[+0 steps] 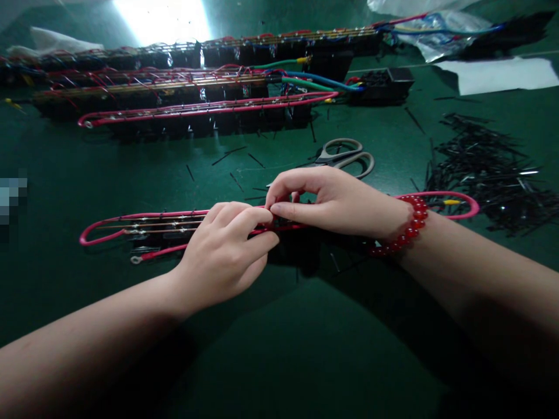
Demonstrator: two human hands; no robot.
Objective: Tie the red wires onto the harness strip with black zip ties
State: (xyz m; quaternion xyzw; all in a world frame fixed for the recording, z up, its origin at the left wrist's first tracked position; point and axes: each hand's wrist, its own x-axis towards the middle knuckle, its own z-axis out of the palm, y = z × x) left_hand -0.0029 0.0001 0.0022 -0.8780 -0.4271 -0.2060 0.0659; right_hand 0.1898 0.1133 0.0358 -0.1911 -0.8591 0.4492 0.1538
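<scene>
A long wire harness [144, 227] with pink and red wires over a row of black blocks lies across the green table in front of me. My left hand [227, 253] rests on its middle, fingers curled and pinching at the wires. My right hand [336, 201], with a red bead bracelet [410, 227] at the wrist, meets it from the right, thumb and fingers pinched at the same spot. What the fingertips grip is too small to see. The harness's pink loop [463, 203] sticks out past my right wrist.
Grey-handled scissors [345, 154] lie just behind my hands. A heap of black cable ties [484, 169] sits at the right. Several finished harnesses [196, 87] are stacked along the back. Clear plastic bags [441, 29] and white paper [498, 75] lie at the far right.
</scene>
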